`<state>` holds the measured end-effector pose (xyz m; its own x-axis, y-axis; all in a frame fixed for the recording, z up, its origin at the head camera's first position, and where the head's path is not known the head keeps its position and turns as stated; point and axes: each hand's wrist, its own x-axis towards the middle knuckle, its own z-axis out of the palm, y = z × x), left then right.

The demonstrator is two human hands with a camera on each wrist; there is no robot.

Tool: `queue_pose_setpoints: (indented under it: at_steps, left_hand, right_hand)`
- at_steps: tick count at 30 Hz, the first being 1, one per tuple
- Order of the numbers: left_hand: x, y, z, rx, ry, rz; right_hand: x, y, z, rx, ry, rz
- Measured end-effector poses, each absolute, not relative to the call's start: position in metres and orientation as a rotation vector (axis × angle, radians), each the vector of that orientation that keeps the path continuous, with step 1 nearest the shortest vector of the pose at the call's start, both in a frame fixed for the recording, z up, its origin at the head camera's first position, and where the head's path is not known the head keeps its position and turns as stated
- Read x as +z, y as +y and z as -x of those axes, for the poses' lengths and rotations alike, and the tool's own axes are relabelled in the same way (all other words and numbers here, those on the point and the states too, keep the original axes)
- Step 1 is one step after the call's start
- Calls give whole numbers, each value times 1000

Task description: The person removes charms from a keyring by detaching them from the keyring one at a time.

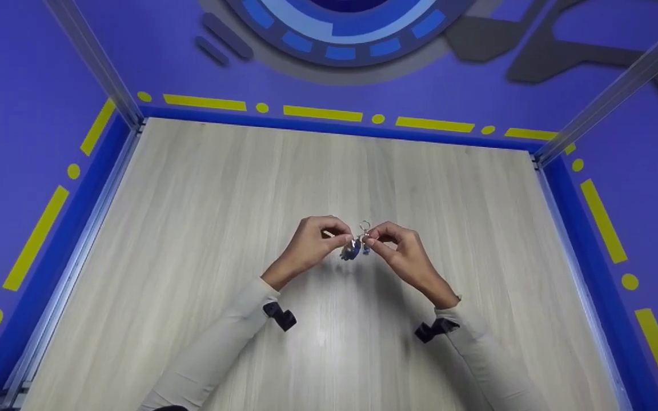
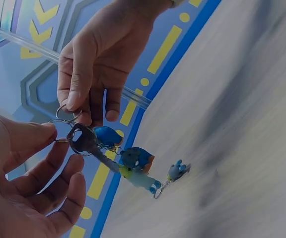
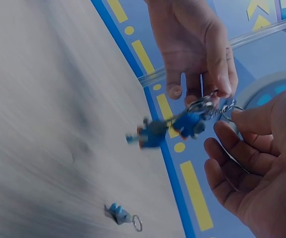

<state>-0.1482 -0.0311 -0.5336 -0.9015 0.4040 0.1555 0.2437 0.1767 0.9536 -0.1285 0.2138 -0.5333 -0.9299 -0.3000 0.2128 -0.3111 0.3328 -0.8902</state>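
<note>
Between thumb and forefinger my left hand pinches a key ring with a bunch of keychain charms. In the left wrist view a metal key hangs from it, beside blue figurines and a pale one. My right hand pinches a metal ring joined to the same bunch, thumb against forefinger. The bunch hangs above the table between both hands. Below it, a separate small blue-grey figurine keychain with its own ring appears to lie on the table. Fingers hide part of the rings.
A light wood-grain table spreads beneath the hands. Blue panels with yellow markings enclose its back and both sides, with metal frame posts at the corners. Each sleeve carries a black wrist camera.
</note>
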Motion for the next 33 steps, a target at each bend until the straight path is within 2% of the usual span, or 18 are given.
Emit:
queue_pose_setpoints:
  at_steps: [9,33]
  left_hand:
    - [-537,-29,149,1817,2247,-599]
    - [-539,-24,151,1718,2372,-719]
  right_hand:
    - [-534,215,129,1831,-2494,-596]
    - [-528,213,137,1503,-2661,-813]
